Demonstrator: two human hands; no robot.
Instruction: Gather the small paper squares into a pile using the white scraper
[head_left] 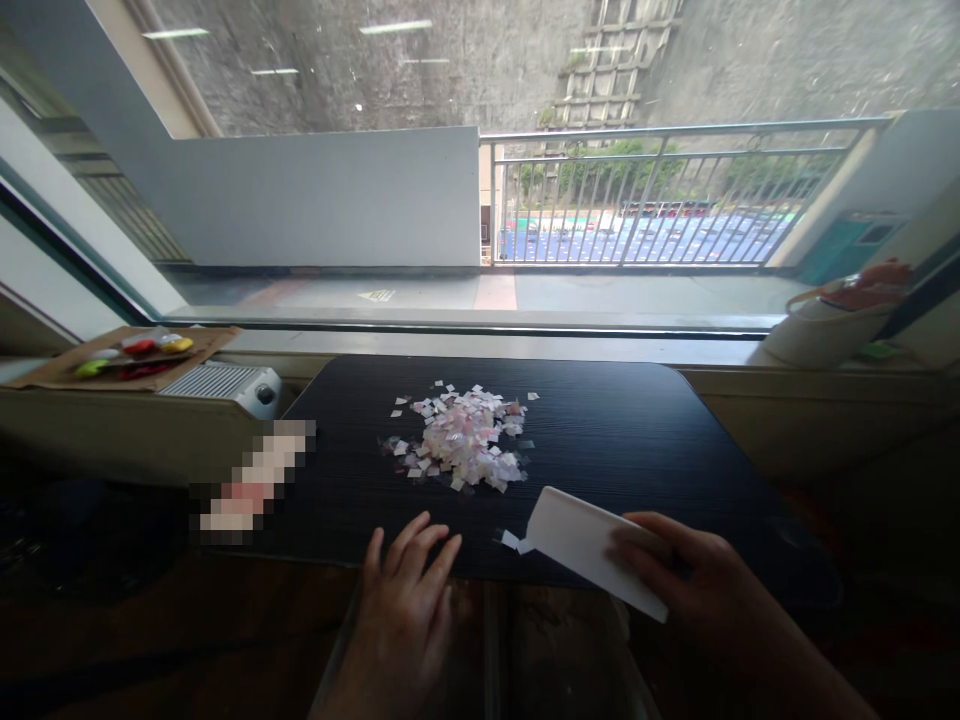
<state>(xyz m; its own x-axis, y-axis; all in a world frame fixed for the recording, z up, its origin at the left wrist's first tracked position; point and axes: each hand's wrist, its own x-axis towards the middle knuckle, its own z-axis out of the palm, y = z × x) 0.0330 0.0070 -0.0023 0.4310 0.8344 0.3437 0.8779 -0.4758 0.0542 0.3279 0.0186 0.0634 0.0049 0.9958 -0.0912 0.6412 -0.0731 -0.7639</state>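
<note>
A heap of small paper and clear plastic scraps (469, 435) lies on the dark table (607, 420). My right hand (686, 565) grips a white, flat, box-like object (589, 545) by its right end; its exact kind does not show. Its left end is low over the table's near edge, close to a few loose white paper scraps (514, 543). Those scraps lie apart from the heap. My left hand (412, 575) is at the near edge of the table, fingers spread and slightly bent, holding nothing.
A blurred-out patch (255, 485) covers something at the table's left edge. Further left, a cardboard sheet (45, 370) bears colourful items beside a white appliance (225, 385). A white bag (825, 325) stands by the window at the right. A window sill (480, 345) borders the table's far side.
</note>
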